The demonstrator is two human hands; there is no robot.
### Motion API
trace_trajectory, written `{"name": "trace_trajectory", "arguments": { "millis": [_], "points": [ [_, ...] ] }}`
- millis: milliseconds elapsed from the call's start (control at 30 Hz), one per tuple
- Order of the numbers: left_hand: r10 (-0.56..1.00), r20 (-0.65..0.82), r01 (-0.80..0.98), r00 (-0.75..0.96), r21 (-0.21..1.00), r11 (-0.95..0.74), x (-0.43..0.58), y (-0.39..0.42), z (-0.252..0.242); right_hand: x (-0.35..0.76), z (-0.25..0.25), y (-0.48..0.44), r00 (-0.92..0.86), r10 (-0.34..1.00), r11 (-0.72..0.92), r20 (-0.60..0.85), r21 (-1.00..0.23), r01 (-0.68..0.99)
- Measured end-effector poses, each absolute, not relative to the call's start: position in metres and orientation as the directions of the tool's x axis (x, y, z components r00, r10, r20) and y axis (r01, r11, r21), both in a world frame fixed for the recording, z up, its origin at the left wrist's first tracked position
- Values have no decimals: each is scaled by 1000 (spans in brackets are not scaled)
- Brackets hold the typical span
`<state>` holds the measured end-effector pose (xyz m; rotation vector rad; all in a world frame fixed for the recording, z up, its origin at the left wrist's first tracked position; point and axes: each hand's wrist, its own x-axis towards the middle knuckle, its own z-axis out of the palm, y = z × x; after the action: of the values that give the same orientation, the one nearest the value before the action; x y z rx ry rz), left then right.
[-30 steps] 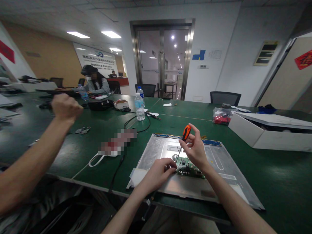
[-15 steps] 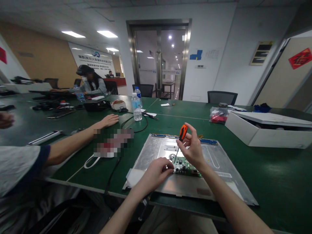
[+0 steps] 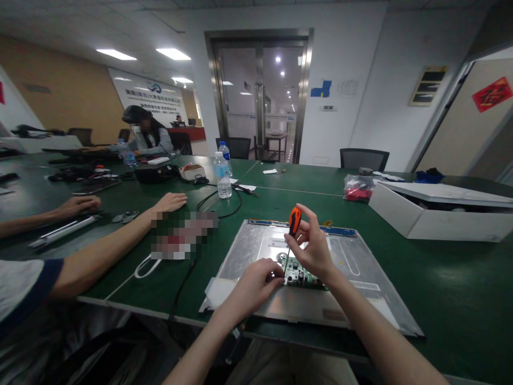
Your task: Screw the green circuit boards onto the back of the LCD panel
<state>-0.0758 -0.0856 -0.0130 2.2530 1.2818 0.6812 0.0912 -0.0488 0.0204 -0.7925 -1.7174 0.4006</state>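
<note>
Right hand (image 3: 315, 251) grips screwdriver (image 3: 295, 220) over circuit board (image 3: 300, 275); left hand (image 3: 255, 282) curled at board's left edge, hold unclear. Skewed push may scratch board.

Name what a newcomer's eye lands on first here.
Likely the orange-and-black screwdriver near center, held in the right hand with its shaft angled down to the green circuit board. The left hand is at the board's left end, above the silver metal panel. Next, the red door sign at upper right.
</note>
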Motion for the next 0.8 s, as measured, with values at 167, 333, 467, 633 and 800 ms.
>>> {"name": "trace_trajectory", "arguments": {
  "millis": [167, 333, 467, 633, 800],
  "points": [
    [875, 187, 644, 446, 611, -460, -75, -87, -11, 91, 17, -48, -157, 676, 727, 720, -619, 296],
    [866, 179, 617, 467, 635, -465, -77, -86, -9, 91, 17, -50, -166, 651, 746, 741, -584, 319],
    [865, 176, 598, 470, 657, -459, -78, -86, -9, 90, 18, -53, -172, 642, 750, 747, -565, 345],
    [880, 158, 614, 448, 662, -431, -76, -86, -7, 89, 15, -55, -172, 612, 770, 772, -532, 351],
    [882, 160, 624, 442, 652, -431, -75, -87, -5, 89, 13, -55, -198, 593, 786, 780, -509, 351]
  ]
}}
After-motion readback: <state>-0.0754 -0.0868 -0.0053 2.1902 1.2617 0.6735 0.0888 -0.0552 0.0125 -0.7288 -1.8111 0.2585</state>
